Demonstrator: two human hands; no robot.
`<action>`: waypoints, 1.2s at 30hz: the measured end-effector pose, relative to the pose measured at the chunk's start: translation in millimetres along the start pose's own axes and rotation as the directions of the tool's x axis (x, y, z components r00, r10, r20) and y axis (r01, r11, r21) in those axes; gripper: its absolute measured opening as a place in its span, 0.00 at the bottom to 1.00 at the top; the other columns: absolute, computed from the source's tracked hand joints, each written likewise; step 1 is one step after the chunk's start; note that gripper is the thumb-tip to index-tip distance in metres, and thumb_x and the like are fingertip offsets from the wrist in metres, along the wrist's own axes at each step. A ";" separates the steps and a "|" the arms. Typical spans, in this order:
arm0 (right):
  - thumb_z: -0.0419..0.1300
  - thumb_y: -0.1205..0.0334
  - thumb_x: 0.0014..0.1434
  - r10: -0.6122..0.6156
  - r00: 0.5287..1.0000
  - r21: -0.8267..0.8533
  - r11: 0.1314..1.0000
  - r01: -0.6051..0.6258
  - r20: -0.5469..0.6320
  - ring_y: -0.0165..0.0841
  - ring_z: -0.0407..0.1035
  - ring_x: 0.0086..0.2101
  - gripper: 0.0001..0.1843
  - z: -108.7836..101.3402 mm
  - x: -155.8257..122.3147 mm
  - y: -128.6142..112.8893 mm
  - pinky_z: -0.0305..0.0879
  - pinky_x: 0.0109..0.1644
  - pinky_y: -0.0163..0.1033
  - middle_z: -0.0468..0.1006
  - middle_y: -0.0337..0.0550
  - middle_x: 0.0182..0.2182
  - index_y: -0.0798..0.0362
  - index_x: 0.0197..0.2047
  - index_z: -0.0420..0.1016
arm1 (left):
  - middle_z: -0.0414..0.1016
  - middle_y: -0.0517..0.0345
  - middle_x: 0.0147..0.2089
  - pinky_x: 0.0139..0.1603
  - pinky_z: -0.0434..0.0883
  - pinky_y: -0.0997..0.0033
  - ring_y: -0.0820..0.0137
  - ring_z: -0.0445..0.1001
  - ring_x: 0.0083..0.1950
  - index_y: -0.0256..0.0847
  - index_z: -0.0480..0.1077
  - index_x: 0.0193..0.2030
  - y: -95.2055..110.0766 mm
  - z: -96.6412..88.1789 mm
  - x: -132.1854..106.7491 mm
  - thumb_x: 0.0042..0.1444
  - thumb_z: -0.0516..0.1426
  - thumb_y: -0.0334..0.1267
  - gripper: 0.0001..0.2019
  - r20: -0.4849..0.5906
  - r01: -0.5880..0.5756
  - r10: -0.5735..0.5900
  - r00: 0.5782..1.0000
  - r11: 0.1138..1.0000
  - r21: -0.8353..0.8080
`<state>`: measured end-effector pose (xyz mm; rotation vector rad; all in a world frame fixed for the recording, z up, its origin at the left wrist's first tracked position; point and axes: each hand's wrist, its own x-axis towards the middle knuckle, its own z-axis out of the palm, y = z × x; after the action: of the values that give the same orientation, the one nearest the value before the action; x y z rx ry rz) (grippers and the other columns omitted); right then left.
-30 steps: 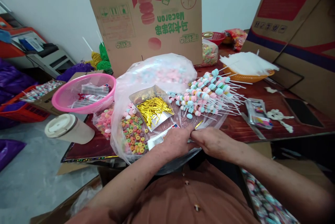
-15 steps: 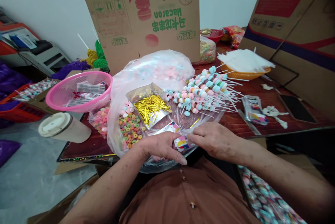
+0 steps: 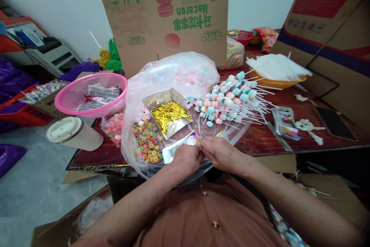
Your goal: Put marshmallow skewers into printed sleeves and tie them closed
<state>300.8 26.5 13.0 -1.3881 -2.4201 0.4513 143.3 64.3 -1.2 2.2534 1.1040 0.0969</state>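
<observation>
My left hand and my right hand meet at the near edge of a clear plastic sheet. Both pinch a small printed packet that lies flat between them. Just beyond the packet are a pile of colourful ring candies, an open bag of gold twist ties and a heap of pastel marshmallow skewers with white sticks pointing right.
A pink basket with packets and a lidded paper cup stand left. An upside-down Macaron carton stands behind. At right are an orange basket of white wrappers, a stack of packets and a dark phone.
My hands drew toward my body with the packet half a second ago, then moved forward again and closed together over it on the plastic sheet.
</observation>
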 end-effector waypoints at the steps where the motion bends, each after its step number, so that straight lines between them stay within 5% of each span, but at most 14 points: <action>1: 0.49 0.69 0.59 0.002 1.000 0.066 0.998 -0.003 0.012 0.30 0.63 0.27 0.09 2.6 2.4 2.7 0.57 0.31 0.33 0.71 0.43 0.26 0.57 0.28 0.67 | 0.75 0.50 0.33 0.37 0.66 0.66 0.62 0.72 0.36 0.36 0.72 0.37 -5.0 -2.8 -1.9 0.55 0.51 0.39 0.11 0.008 -0.018 0.018 1.000 0.998 -0.067; 4: 0.47 0.64 0.62 0.007 1.000 0.269 0.963 -0.004 -0.011 0.27 0.61 0.25 0.14 -2.2 4.4 13.1 0.55 0.30 0.31 0.67 0.38 0.22 0.56 0.28 0.66 | 0.75 0.53 0.40 0.33 0.68 0.73 0.68 0.72 0.36 0.40 0.67 0.49 -26.6 -24.1 -14.4 0.53 0.54 0.45 0.18 0.047 -0.062 0.093 0.995 0.887 -0.457; 7: 0.47 0.61 0.63 0.030 0.998 0.330 0.944 -0.009 -0.058 0.26 0.59 0.24 0.15 -13.0 5.1 18.5 0.53 0.28 0.30 0.65 0.36 0.21 0.56 0.27 0.66 | 0.74 0.55 0.34 0.21 0.65 0.78 0.74 0.70 0.25 0.40 0.68 0.45 -44.3 -37.6 -32.7 0.53 0.54 0.51 0.18 0.249 0.153 0.030 0.968 0.718 -0.679; 10: 0.48 0.61 0.62 0.008 0.997 0.273 0.962 0.015 -0.081 0.27 0.59 0.24 0.14 -13.1 11.2 16.3 0.53 0.29 0.31 0.65 0.37 0.21 0.56 0.27 0.66 | 0.71 0.59 0.26 0.13 0.58 0.81 0.76 0.67 0.19 0.40 0.65 0.38 -46.9 -22.9 -45.1 0.54 0.50 0.56 0.20 0.418 0.333 0.043 0.907 0.532 -0.779; 15: 0.47 0.64 0.61 -0.031 0.994 0.127 0.991 0.045 -0.107 0.28 0.59 0.24 0.14 4.1 28.4 9.1 0.53 0.29 0.33 0.66 0.40 0.21 0.55 0.25 0.64 | 0.63 0.67 0.21 0.09 0.50 0.84 0.81 0.58 0.13 0.40 0.61 0.36 -36.9 9.9 -45.1 0.53 0.51 0.57 0.20 0.299 0.314 -0.097 0.949 0.340 -0.887; 19: 0.50 0.61 0.59 0.044 0.987 0.269 0.963 0.000 -0.158 0.29 0.62 0.27 0.09 16.7 37.5 4.4 0.57 0.31 0.34 0.70 0.42 0.27 0.56 0.33 0.68 | 0.61 0.67 0.21 0.15 0.54 0.81 0.81 0.56 0.16 0.39 0.63 0.37 -35.8 11.1 -42.4 0.55 0.50 0.54 0.18 0.187 0.252 -0.198 0.962 0.388 -0.887; 22: 0.54 0.55 0.56 0.264 0.960 0.530 0.830 -0.175 -0.096 0.27 0.61 0.25 0.12 30.3 37.1 -2.6 0.57 0.27 0.32 0.70 0.39 0.28 0.55 0.39 0.67 | 0.62 0.64 0.23 0.21 0.58 0.77 0.77 0.59 0.20 0.39 0.63 0.37 -40.7 9.5 -42.5 0.58 0.46 0.51 0.17 -0.005 0.135 -0.228 0.974 0.593 -0.793; 24: 0.53 0.54 0.57 0.284 0.958 0.636 0.732 -0.245 0.042 0.26 0.59 0.22 0.12 41.6 34.6 -10.5 0.55 0.25 0.31 0.67 0.36 0.22 0.54 0.31 0.67 | 0.64 0.61 0.25 0.27 0.61 0.73 0.73 0.62 0.25 0.39 0.63 0.34 -45.1 9.8 -43.7 0.59 0.45 0.48 0.14 -0.152 0.064 -0.206 0.967 0.769 -0.636; 26: 0.51 0.55 0.58 0.292 0.951 0.690 0.668 -0.277 0.099 0.26 0.59 0.20 0.15 51.5 32.3 -19.9 0.54 0.23 0.31 0.66 0.35 0.18 0.53 0.24 0.64 | 0.65 0.59 0.27 0.33 0.62 0.71 0.70 0.64 0.29 0.40 0.63 0.32 -49.0 9.8 -46.0 0.59 0.46 0.45 0.12 -0.196 0.031 -0.153 0.969 0.856 -0.516; 32: 0.47 0.53 0.57 0.482 0.851 0.800 0.417 -0.433 0.209 0.24 0.53 0.12 0.13 56.4 30.2 -42.0 0.50 0.15 0.30 0.63 0.31 0.15 0.51 0.26 0.59 | 0.68 0.59 0.28 0.24 0.61 0.77 0.75 0.63 0.22 0.39 0.64 0.38 -51.7 2.5 -51.0 0.59 0.47 0.50 0.15 0.122 0.079 0.022 0.992 0.650 -0.756; 34: 0.46 0.57 0.56 0.447 0.874 0.713 0.549 -0.435 0.189 0.26 0.56 0.13 0.10 49.6 31.4 -42.4 0.51 0.16 0.31 0.63 0.32 0.15 0.51 0.25 0.58 | 0.68 0.59 0.28 0.23 0.61 0.78 0.76 0.63 0.22 0.38 0.65 0.37 -50.0 1.9 -49.9 0.58 0.48 0.49 0.15 0.162 0.084 0.069 0.984 0.622 -0.778; 36: 0.47 0.62 0.54 0.355 0.934 0.460 0.824 -0.331 0.036 0.28 0.60 0.17 0.09 37.6 34.6 -37.4 0.54 0.21 0.33 0.65 0.36 0.17 0.51 0.23 0.59 | 0.66 0.62 0.24 0.23 0.61 0.78 0.76 0.62 0.21 0.38 0.66 0.34 -48.0 3.8 -48.4 0.57 0.49 0.47 0.14 0.205 0.115 0.077 0.976 0.620 -0.777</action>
<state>239.6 34.4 -1.3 -1.5775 -1.8416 0.9933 80.0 48.7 -21.6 1.3980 0.7417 0.2637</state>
